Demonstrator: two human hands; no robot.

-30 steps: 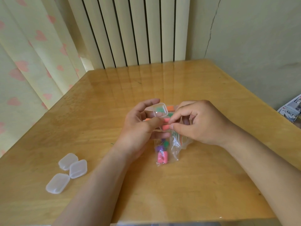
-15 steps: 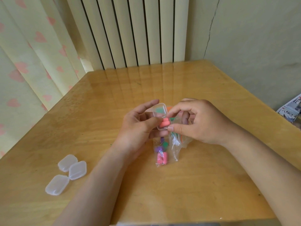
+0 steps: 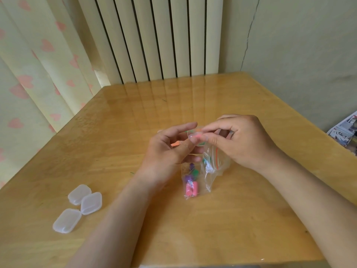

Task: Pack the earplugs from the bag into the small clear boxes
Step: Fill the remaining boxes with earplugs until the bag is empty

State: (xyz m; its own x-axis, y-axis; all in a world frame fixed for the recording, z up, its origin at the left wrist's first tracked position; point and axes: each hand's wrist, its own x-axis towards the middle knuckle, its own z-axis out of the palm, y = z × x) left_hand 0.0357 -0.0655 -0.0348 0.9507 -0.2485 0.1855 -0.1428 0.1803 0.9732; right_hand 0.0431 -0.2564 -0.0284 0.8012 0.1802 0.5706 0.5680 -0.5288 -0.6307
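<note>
Pinching a pink foam earplug [image 3: 200, 134] in my right hand [image 3: 245, 142], I held it at the small clear plastic box [image 3: 190, 133] gripped in my left hand [image 3: 166, 153], just above the clear zip bag [image 3: 210, 167] lying on the wooden bench [image 3: 231, 219].

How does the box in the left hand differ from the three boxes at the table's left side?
The box is gripped by the left hand; the three boxes lie untouched on the table. The held box shows green and orange inside, and the right hand pinches a pink earplug at it; the three look empty and shut. All are small clear plastic.
</note>
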